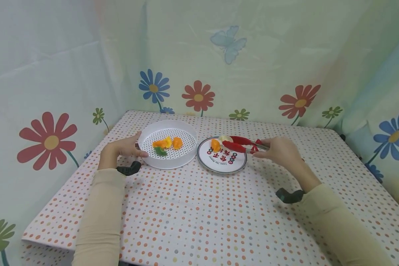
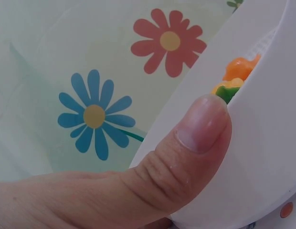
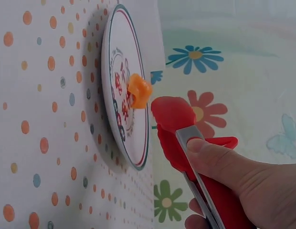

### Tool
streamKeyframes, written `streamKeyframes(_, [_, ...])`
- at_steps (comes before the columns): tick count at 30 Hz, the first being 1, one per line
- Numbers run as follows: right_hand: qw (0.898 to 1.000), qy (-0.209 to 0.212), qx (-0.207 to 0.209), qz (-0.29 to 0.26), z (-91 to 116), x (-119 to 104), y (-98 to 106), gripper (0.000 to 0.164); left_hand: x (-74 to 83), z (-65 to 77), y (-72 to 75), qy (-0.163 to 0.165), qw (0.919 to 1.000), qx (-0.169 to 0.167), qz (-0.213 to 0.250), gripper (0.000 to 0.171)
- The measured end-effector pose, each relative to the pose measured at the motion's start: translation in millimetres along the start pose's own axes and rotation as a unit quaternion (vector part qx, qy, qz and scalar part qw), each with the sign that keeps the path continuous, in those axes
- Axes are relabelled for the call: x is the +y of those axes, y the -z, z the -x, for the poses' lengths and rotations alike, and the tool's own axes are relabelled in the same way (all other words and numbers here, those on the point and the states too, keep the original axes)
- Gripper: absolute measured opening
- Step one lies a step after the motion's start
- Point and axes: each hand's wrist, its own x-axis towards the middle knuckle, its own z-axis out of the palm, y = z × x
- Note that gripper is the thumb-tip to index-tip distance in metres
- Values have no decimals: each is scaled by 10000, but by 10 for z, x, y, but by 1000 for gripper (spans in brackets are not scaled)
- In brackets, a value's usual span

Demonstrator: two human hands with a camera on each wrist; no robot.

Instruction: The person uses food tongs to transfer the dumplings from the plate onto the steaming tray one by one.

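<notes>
My left hand [image 1: 128,146] holds the left side of a round white basket [image 1: 167,163] with a perforated floor. In the left wrist view its thumb [image 2: 203,121] presses along the outer wall near the rim; the other fingers are mostly hidden. Orange, yellow and green toy food pieces [image 1: 177,143] lie inside. My right hand [image 1: 282,150] grips red-tipped tongs [image 1: 236,146] over a printed plate [image 1: 219,168]. A pale piece [image 1: 225,139] shows at the tong tips; whether they pinch it I cannot tell. An orange piece [image 3: 139,90] sits on the plate beside them.
The basket and plate stand side by side on a table with a dotted cloth [image 1: 199,214]. Behind the table and at both sides hangs a pale backdrop [image 1: 173,44] printed with flowers and a butterfly. Each wrist wears a dark device [image 1: 289,195].
</notes>
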Motion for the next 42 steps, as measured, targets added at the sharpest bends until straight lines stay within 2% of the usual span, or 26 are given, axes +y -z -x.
streamKeyframes(9, [9983,449,97,357,45,-313,107,70,-20,26,7,-10,10000,-54,42,121])
streamKeyframes(19, [9886,1258,155,811,-56,-918,189,68,-59,31,17,58,10000,-45,28,122])
streamKeyframes(27, [9787,1718,32,1123,-192,-1392,132,66,-58,16,8,-140,9999,20,-37,121])
streamKeyframes(33, [9767,1818,-229,1114,-302,-1640,42,61,-46,-6,8,-214,9998,47,-42,120])
streamKeyframes(42, [9736,1921,-306,1193,-393,-1856,-91,57,-39,-18,30,-211,9997,71,-43,119])
